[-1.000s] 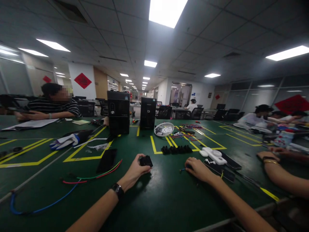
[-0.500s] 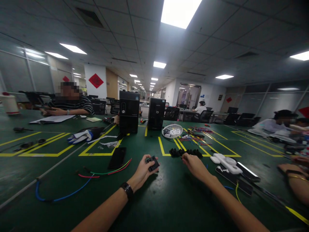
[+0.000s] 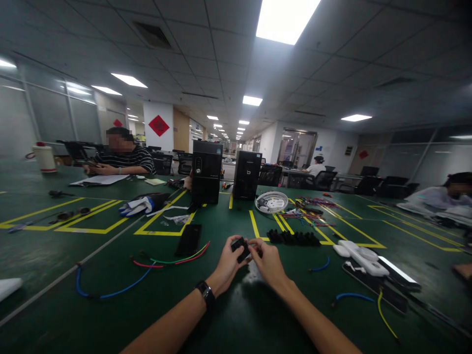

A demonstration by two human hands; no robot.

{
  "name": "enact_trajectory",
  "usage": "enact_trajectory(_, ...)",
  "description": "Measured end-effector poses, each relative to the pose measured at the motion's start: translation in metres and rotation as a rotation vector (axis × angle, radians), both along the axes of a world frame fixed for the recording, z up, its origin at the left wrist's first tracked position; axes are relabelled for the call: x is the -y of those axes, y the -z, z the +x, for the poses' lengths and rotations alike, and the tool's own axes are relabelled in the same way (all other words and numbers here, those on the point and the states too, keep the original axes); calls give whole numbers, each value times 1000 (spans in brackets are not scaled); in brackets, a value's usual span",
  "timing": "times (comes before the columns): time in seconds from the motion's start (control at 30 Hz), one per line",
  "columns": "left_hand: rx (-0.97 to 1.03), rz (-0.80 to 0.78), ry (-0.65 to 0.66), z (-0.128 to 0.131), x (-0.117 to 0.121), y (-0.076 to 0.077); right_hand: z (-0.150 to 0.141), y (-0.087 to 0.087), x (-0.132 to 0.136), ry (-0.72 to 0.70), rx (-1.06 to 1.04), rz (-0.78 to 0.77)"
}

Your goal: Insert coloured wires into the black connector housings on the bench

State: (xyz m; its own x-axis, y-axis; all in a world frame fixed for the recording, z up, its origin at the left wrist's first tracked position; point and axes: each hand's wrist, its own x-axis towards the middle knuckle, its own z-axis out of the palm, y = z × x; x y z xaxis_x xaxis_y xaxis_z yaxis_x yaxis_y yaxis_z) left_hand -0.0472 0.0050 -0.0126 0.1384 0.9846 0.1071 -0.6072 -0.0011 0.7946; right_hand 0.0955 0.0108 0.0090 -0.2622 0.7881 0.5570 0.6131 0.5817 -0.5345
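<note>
While both hands meet above the green table (image 3: 258,314), the left hand (image 3: 229,263) is curled round a small black part (image 3: 241,247) | right hand (image 3: 268,261) pinches its right side, fingertips touching — part sits between the two thumbs | row of black parts (image 3: 293,238) lies just beyond; coloured wires (image 3: 173,260) to the left.

two black towers (image 3: 206,172), white fan guard (image 3: 271,201), gloves (image 3: 134,206).

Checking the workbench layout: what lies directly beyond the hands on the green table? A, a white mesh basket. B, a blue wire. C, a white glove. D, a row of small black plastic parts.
D: the row of small black plastic parts sits just past both hands, along the yellow tape line.
</note>
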Motion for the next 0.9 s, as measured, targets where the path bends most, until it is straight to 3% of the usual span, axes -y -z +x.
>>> enact_trajectory(0.13, 13, 32, 37, 1, 4, -1, -1, 1, 1, -21, 0, -8)
enact_trajectory(0.6, 3, -1, -14, 3, 7, -4, 0, 3, 5, -4, 2, 34)
enact_trajectory(0.9, -296, 34, -213, 4, 8, -10, -9, 0, 16, -24, 96, 18)
